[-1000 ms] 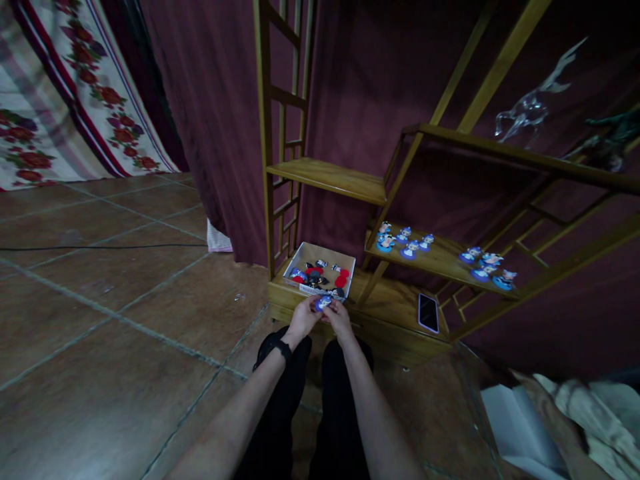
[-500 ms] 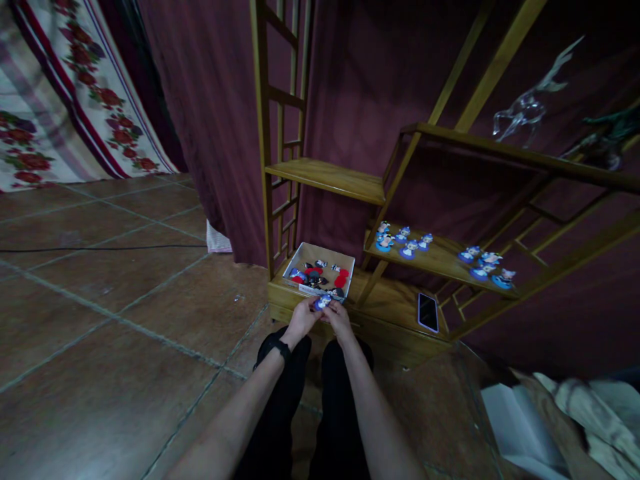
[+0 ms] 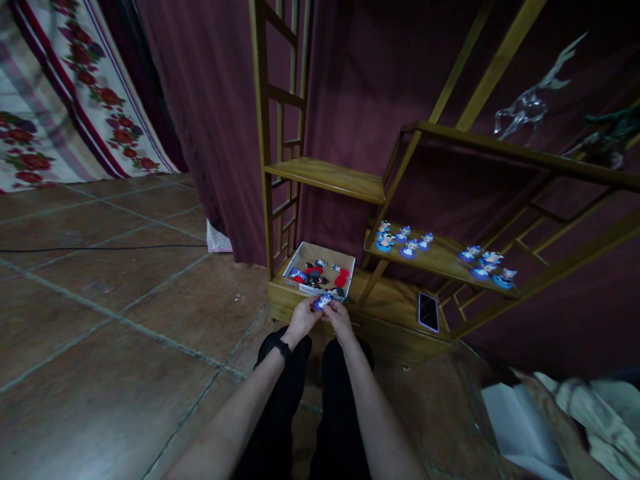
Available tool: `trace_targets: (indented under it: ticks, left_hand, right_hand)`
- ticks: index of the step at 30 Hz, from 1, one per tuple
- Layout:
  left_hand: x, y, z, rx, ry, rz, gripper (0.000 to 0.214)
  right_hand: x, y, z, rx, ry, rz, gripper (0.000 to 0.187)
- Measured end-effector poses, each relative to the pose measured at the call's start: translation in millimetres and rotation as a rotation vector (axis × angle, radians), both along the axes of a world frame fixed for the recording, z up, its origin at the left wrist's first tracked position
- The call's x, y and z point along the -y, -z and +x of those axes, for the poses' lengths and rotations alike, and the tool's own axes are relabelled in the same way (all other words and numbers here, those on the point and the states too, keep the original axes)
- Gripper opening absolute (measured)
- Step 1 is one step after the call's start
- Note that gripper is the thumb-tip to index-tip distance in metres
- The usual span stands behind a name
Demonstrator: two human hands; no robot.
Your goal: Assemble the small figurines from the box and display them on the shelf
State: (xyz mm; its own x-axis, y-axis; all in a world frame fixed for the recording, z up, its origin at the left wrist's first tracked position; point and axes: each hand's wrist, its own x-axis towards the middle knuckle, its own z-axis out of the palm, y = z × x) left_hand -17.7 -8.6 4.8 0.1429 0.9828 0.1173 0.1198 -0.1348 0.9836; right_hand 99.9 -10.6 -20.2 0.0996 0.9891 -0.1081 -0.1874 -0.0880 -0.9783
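Observation:
A small purple-and-white figurine (image 3: 323, 302) is held between both hands, just in front of a box. My left hand (image 3: 304, 318) is closed on its left side, with a dark watch on the wrist. From the right, my right hand (image 3: 338, 317) grips the same figurine; its fingertips are partly hidden. Directly beyond the hands sits the open cardboard box (image 3: 325, 252), holding several red, black and purple figurines. More blue and purple figurines (image 3: 409, 249) stand in groups on the wooden shelf (image 3: 443, 261) to the right.
A phone (image 3: 429, 312) lies on the cabinet's lower board (image 3: 387, 303). Above are a bare-wood shelf (image 3: 327, 179) and a clear horse ornament (image 3: 525, 113). On the floor at right are a white carton (image 3: 520, 423) and cloth (image 3: 590, 413). Dark red curtains (image 3: 210, 133) hang behind.
The figurine is turned slightly between the fingers and stands a little more upright. Both hands stay in nearly the same place.

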Motion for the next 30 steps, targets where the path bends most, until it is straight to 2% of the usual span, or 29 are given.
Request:
trace_targets:
  ticks: [8,17,24,30]
  left_hand:
    - [1,-2.7,0,-0.017,0.025,0.006,0.039]
    - [-3,4.0,0,-0.042,0.012,0.042,0.035]
    - [-5,8.7,-1,-0.023,-0.024,0.041,0.039]
    - [-5,10.9,0,0.027,-0.033,0.030,0.043]
  right_hand:
    - [0,0.0,-1,-0.034,-0.006,0.014,0.029]
    - [3,-3.9,0,-0.063,-0.009,0.000,0.032]
    - [3,-2.7,2,-0.153,-0.014,-0.012,0.033]
    - [3,-4.7,2,-0.236,0.038,-0.036,0.028]
